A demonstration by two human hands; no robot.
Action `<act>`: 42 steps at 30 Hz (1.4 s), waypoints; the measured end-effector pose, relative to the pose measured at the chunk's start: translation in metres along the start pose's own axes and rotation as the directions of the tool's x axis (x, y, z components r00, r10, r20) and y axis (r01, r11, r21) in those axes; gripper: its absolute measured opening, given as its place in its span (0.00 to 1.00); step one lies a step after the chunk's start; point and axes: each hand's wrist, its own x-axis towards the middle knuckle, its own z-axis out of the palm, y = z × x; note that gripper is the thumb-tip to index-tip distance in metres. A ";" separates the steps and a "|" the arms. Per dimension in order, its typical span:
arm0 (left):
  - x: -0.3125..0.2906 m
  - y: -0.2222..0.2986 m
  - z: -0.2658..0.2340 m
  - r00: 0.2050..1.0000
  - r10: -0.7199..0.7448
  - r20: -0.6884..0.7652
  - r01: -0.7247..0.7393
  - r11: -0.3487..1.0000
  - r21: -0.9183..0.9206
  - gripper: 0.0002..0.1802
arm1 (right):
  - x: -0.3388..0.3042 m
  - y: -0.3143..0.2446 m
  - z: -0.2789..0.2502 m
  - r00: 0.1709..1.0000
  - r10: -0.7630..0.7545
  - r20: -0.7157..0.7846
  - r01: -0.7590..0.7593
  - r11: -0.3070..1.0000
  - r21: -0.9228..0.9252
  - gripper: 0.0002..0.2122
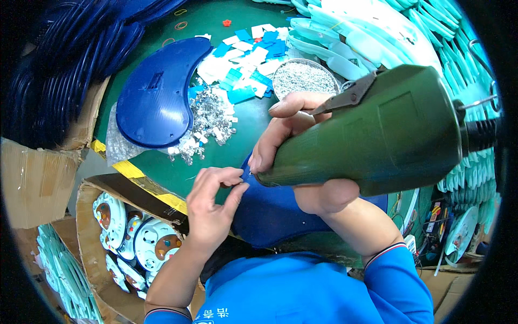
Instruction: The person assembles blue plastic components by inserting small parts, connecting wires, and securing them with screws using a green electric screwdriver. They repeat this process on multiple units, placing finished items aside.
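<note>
My right hand (291, 121) is wrapped around a large green electric screwdriver (372, 135), which slants from the upper right down to a dark blue plastic panel (275, 213). A metal lever (348, 97) runs along its upper side, by my fingers. The tip end meets the panel near its upper left corner, where a small shiny bit shows; the body hides the bit itself. My left hand (210, 202) is closed in a pinch at that same corner, thumb and forefinger touching the panel edge. What lies between those fingertips is too small to make out.
Another blue panel (154, 100) lies beside a heap of small metal clips (208, 119). Beyond are white and blue pieces (243, 59) and a bowl of screws (302, 78). Turquoise panels (356, 38) crowd the far right. A carton (89, 232) of toy-like parts stands lower left.
</note>
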 end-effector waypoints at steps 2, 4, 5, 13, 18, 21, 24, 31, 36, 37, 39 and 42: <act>-0.005 -0.003 0.011 1.000 -0.002 -0.006 0.003 0.997 0.076 0.15 | 0.000 0.008 -0.002 0.999 -0.024 0.024 0.025 0.999 -0.041 0.52; -0.009 -0.009 0.017 0.999 0.029 -0.032 -0.026 0.996 0.082 0.17 | 0.000 0.009 0.001 0.999 -0.027 0.022 0.028 0.999 -0.044 0.51; -0.009 -0.009 0.018 0.999 0.030 -0.038 -0.027 0.997 0.072 0.18 | 0.001 0.009 0.002 1.000 -0.015 0.015 0.015 0.999 -0.033 0.51; -0.011 -0.005 0.017 0.995 0.090 -0.037 -0.083 0.985 0.153 0.20 | 0.004 0.023 0.007 0.998 0.028 0.048 -0.030 0.999 0.041 0.53; -0.010 -0.004 0.018 0.995 0.093 -0.045 -0.086 0.987 0.139 0.23 | 0.003 0.027 0.005 0.993 0.081 0.084 -0.089 0.992 0.088 0.54; -0.007 0.001 0.012 0.995 0.098 -0.020 -0.093 0.980 0.176 0.26 | 0.004 0.021 0.003 0.998 0.047 0.034 -0.047 0.999 -0.013 0.56; -0.008 0.001 0.004 0.991 0.131 0.015 -0.131 0.974 0.187 0.26 | -0.005 0.010 0.003 1.000 0.001 0.020 -0.001 1.000 -0.009 0.58; -0.032 0.001 -0.018 0.967 0.242 0.075 -0.247 0.967 0.069 0.26 | -0.029 0.002 0.014 0.981 -0.015 0.194 0.001 0.997 0.072 0.58; -0.072 0.005 -0.020 0.983 -0.177 -0.051 0.173 0.983 -0.065 0.16 | -0.038 0.018 0.017 0.952 -0.111 0.284 0.048 0.975 0.219 0.52; -0.076 0.007 -0.018 0.919 -0.392 0.046 0.386 0.868 -0.312 0.16 | -0.041 0.018 0.019 0.957 -0.088 0.278 0.019 0.971 0.240 0.50; -0.080 0.015 -0.014 0.671 -0.644 0.368 0.686 0.349 -0.639 0.15 | -0.043 0.018 0.021 0.957 -0.068 0.282 -0.009 0.965 0.263 0.51; -0.086 0.007 -0.011 0.660 -0.618 0.427 0.687 0.266 -0.676 0.16 | -0.044 0.018 0.029 0.957 0.011 0.288 -0.085 0.965 0.248 0.52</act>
